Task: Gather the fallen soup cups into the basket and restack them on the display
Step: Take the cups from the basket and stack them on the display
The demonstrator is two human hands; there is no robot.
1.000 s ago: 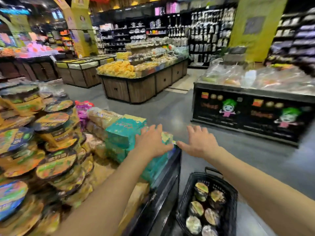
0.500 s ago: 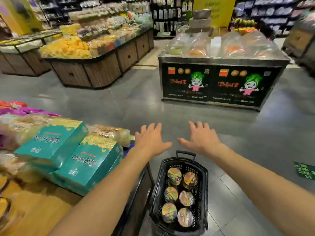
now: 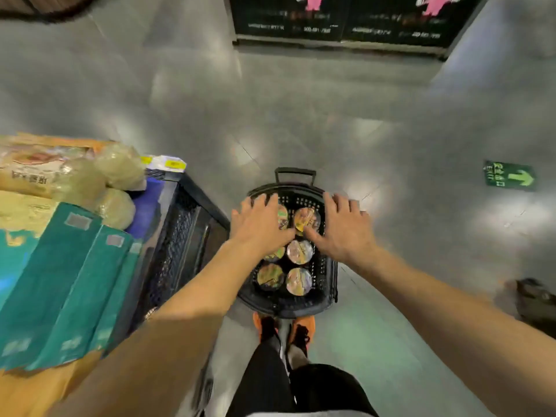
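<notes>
Now | we hold left hand (image 3: 260,222), right hand (image 3: 343,228) spread | soup cups (image 3: 299,281) directly beneath, in basket (image 3: 288,307) | neither nearer

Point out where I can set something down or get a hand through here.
Free: the grey floor between the basket and the black stand, and right of the basket toward the green arrow sign. Crowded: the basket, filled by six soup cups with left hand and right hand over them; the display table packed with teal boxes.
</notes>
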